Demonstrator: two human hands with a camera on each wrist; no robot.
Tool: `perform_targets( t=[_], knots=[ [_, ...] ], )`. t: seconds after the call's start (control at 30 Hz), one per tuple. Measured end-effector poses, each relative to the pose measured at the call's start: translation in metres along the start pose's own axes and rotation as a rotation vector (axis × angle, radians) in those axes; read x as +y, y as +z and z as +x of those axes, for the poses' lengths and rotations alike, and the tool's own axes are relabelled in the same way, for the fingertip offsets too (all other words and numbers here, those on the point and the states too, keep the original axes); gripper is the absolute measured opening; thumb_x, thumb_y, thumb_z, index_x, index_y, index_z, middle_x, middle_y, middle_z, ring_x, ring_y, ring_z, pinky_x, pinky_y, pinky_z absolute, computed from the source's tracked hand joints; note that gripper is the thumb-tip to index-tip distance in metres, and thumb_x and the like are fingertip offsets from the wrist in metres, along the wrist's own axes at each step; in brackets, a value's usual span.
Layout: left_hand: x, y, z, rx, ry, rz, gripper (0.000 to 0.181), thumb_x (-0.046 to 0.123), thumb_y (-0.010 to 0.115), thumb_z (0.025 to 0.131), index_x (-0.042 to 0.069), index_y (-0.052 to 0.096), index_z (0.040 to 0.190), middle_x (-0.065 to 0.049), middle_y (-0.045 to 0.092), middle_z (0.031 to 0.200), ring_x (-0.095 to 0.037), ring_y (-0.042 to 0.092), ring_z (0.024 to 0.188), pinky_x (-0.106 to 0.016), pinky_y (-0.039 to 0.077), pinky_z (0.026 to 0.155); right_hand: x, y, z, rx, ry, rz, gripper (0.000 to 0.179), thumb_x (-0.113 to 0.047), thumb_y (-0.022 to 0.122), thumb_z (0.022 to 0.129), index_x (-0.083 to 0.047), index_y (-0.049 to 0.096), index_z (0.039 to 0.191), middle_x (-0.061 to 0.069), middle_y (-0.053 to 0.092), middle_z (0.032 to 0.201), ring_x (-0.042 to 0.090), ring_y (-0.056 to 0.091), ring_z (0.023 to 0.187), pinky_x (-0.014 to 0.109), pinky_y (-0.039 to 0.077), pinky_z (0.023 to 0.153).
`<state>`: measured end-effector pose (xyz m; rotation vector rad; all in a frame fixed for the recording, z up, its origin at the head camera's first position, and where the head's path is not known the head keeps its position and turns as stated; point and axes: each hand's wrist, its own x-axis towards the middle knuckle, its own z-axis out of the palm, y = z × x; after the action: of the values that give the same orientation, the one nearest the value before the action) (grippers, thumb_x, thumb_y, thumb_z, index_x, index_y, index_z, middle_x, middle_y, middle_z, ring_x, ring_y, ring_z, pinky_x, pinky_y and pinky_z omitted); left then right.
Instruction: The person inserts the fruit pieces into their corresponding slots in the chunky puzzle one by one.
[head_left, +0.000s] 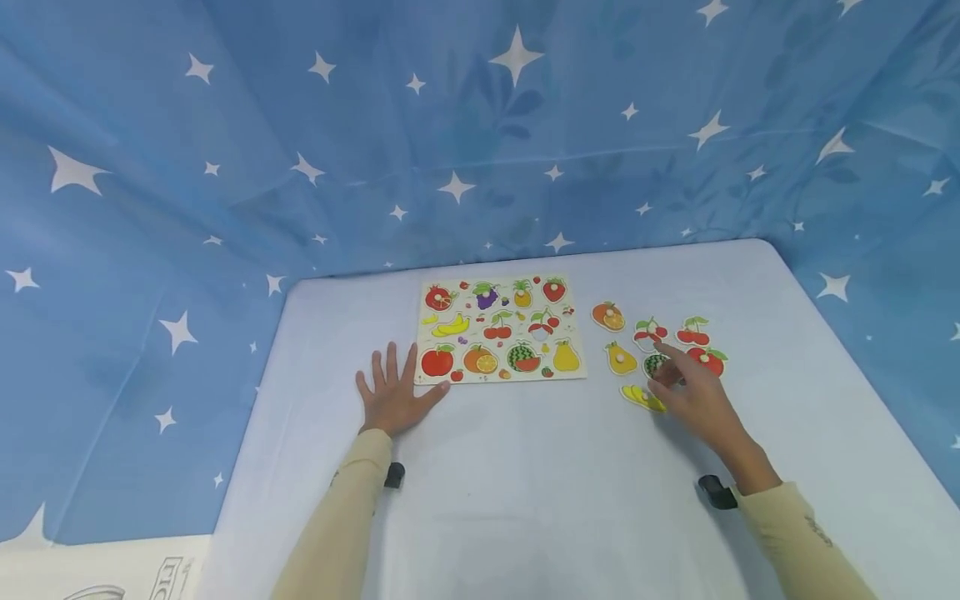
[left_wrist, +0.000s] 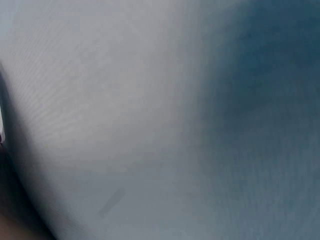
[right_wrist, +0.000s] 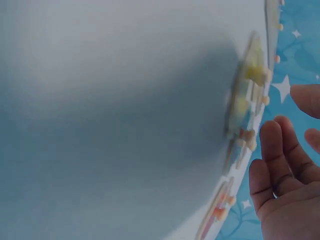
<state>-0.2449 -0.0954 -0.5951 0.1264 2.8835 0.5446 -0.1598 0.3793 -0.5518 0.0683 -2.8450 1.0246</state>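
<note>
My left hand [head_left: 395, 400] lies flat with fingers spread on the table, its thumb touching the lower left corner of a fruit puzzle board [head_left: 465, 300]. Over the loose knobbed pieces hovers my right hand [head_left: 697, 396], fingers bent and thumb apart; the right wrist view shows nothing held. Nearest to its fingertips are the watermelon piece [head_left: 654, 364], the red-and-white fruit piece [head_left: 649, 333] and the banana piece [head_left: 637, 396]. A pear piece [head_left: 621, 359], orange piece [head_left: 608, 317], cherry piece [head_left: 692, 333] and apple piece [head_left: 709, 360] lie around them. The left wrist view is mostly blurred.
Knobs show on the board's top row: pomegranate, grapes, pineapple and strawberry. A white cloth covers the table [head_left: 510, 483]. Behind and left hangs a blue curtain [head_left: 375, 167] with white stars. A printed pale surface [head_left: 112, 575] shows at the lower left.
</note>
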Motion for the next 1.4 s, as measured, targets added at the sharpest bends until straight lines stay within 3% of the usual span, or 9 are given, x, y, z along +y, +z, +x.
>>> perform_targets(
  t=[0.27,0.43,0.83,1.0,1.23,1.4],
  knots=[
    [0.011,-0.007,-0.005,-0.02,-0.025,0.003,0.103,0.069,0.059,0.096,0.018,0.014,0.174,-0.019,-0.005,0.178,-0.046,-0.011,0.16,-0.073,-0.012,0.12,0.001,0.01,-0.002,-0.129,0.011,-0.065,0.066,-0.001,0.081,0.093,0.003,0.051,0.152,0.011,0.067,0.103,0.032,0.064,0.097,0.055,0.058,0.089],
    [0.011,-0.003,-0.005,-0.025,-0.038,0.006,0.104,0.071,0.059,0.095,0.019,0.014,0.174,-0.018,-0.006,0.178,-0.046,-0.011,0.16,-0.073,-0.012,0.12,0.001,0.012,-0.002,-0.132,0.001,-0.098,0.065,-0.001,0.08,0.094,0.003,0.051,0.152,0.011,0.067,0.102,0.031,0.063,0.095,0.056,0.058,0.088],
    [0.004,0.024,0.008,0.043,0.006,0.016,0.108,0.083,0.051,0.091,0.024,0.016,0.174,-0.016,-0.004,0.179,-0.044,-0.01,0.161,-0.075,-0.01,0.119,0.001,0.003,-0.003,-0.145,0.001,-0.136,0.059,0.0,0.078,0.095,0.004,0.053,0.148,0.015,0.068,0.102,0.033,0.064,0.094,0.056,0.06,0.086],
    [0.01,0.026,0.008,0.057,0.003,0.029,0.108,0.085,0.049,0.091,0.026,0.015,0.174,-0.015,-0.004,0.179,-0.044,-0.01,0.161,-0.074,-0.009,0.12,-0.002,-0.004,0.006,-0.14,-0.042,-0.152,0.06,0.002,0.079,0.093,0.004,0.054,0.148,0.011,0.066,0.097,0.028,0.06,0.088,0.048,0.058,0.078],
    [0.029,0.021,0.003,0.012,-0.02,0.023,0.106,0.082,0.051,0.093,0.026,0.013,0.174,-0.015,-0.006,0.179,-0.043,-0.011,0.162,-0.073,-0.009,0.12,-0.012,-0.008,0.026,-0.131,-0.127,-0.147,0.058,0.004,0.077,0.094,0.003,0.055,0.147,0.015,0.068,0.101,0.032,0.062,0.092,0.054,0.06,0.083],
    [0.039,0.025,0.003,0.007,-0.036,0.044,0.106,0.083,0.049,0.092,0.028,0.012,0.174,-0.014,-0.006,0.18,-0.043,-0.01,0.162,-0.073,-0.008,0.121,-0.025,-0.002,0.048,-0.148,-0.188,-0.142,0.058,0.005,0.075,0.094,0.005,0.054,0.148,0.016,0.069,0.103,0.033,0.062,0.093,0.055,0.059,0.084]
  ],
)
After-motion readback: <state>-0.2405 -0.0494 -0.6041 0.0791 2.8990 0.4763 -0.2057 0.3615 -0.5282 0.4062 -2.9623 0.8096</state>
